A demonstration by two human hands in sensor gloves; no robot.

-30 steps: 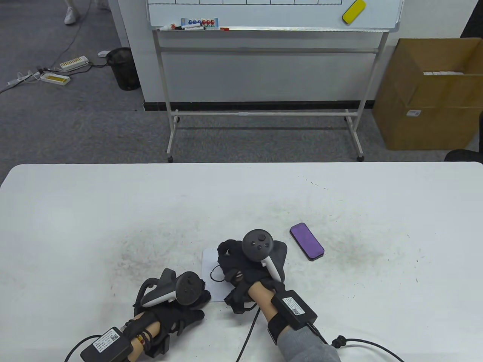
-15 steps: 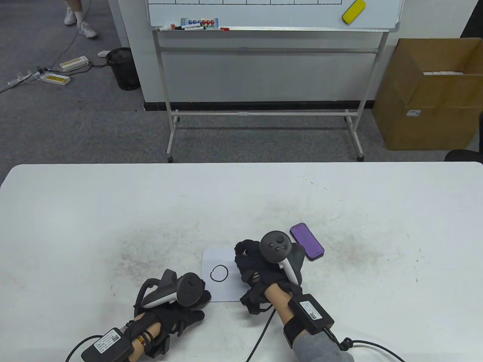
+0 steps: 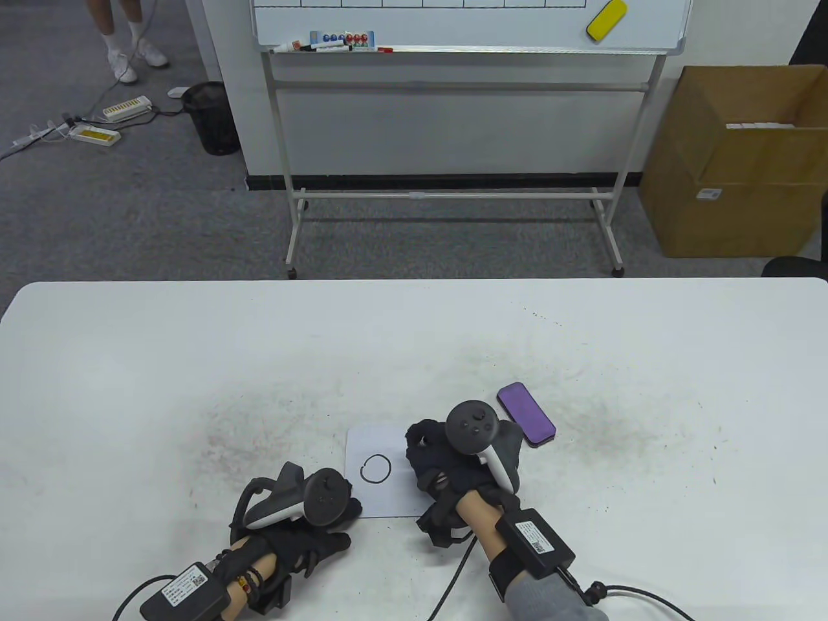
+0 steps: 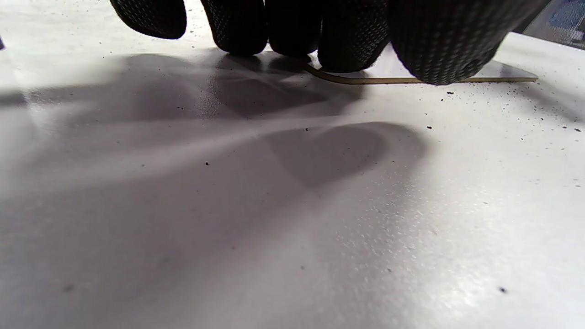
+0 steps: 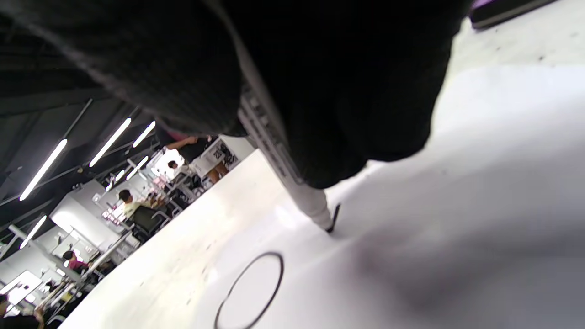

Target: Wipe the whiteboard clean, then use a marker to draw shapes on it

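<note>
A small white whiteboard (image 3: pixel 378 498) lies flat on the table (image 3: pixel 194 362) near its front edge, with a black circle (image 3: pixel 376 468) drawn on it. My right hand (image 3: pixel 446 462) rests over the board's right part and grips a white marker (image 5: pixel 292 183). The marker's tip (image 5: pixel 330 228) touches the board beside a short black stroke, to the right of the circle (image 5: pixel 251 290). My left hand (image 3: pixel 323 517) sits at the board's lower left corner; its fingertips (image 4: pixel 347 45) press on the board's edge (image 4: pixel 411 78).
A purple eraser (image 3: pixel 525 414) lies on the table just right of my right hand. Beyond the table stand a large wheeled whiteboard (image 3: pixel 466 39) with a yellow eraser (image 3: pixel 606 19), a cardboard box (image 3: pixel 731 162) and a black bin (image 3: pixel 210 116). A person's legs (image 3: pixel 123 39) show at top left.
My right hand with the marker moved right off the circle, which now shows whole, and set the tip down to its right. The left hand stayed put. The person at top left walked.
</note>
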